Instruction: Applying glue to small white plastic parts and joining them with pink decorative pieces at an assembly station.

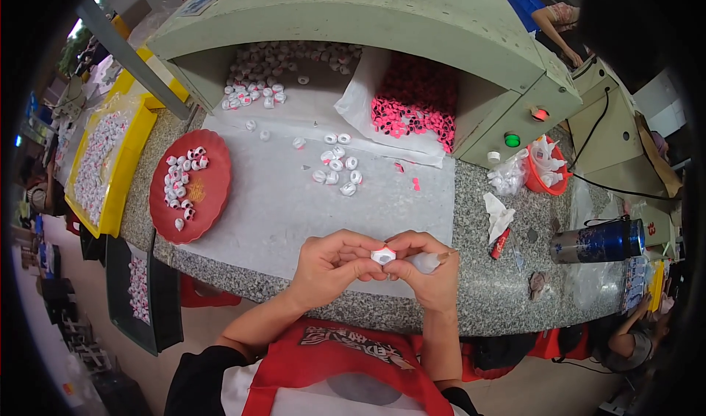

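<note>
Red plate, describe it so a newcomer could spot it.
On the stone table lies white paper. The red plate sits at the paper's left edge, beside the yellow tray; unlike that tray, it's rounded, with a wavy rim and gold marking.

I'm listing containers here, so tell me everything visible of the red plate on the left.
The red plate is roundish with a wavy rim and a golden design near its middle; it looks like plastic. It lies open side up, partly on the white sheet and partly on the speckled counter, near the counter's front edge. Small white pieces with pink and dark parts lie on it, mostly towards its left side. The left hand and right hand are both clear of it.
</note>
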A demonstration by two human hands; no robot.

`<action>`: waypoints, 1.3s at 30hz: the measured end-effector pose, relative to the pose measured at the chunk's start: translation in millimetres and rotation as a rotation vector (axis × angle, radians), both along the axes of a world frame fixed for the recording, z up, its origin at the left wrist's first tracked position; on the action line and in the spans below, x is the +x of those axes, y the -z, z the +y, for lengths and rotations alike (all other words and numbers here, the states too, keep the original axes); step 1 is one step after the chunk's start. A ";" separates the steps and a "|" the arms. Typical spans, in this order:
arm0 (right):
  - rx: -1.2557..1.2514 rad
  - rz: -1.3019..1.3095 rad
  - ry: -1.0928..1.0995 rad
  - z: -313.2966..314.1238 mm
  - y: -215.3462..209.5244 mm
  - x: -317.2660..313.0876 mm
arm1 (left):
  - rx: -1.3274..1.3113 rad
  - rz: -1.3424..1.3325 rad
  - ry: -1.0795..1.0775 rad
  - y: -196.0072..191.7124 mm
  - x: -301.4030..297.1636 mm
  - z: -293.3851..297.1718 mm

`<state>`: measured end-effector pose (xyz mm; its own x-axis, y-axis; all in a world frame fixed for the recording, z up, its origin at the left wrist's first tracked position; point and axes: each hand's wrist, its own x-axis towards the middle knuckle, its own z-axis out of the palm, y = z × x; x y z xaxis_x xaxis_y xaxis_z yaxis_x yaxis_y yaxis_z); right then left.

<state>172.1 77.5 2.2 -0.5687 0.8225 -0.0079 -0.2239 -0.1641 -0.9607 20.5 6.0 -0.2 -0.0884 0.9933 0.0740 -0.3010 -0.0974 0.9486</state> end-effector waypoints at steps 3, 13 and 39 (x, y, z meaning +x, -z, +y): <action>-0.006 0.007 -0.001 -0.3 0.8 -0.7 | -0.009 0.034 -0.019 -0.6 0.1 0.4; 0.071 0.105 0.019 -1.1 9.3 -1.5 | -0.098 -0.032 -0.007 -2.3 1.5 6.7; 0.044 0.035 0.205 -18.0 -2.6 -13.9 | 0.119 -0.043 -0.042 -1.0 0.5 8.9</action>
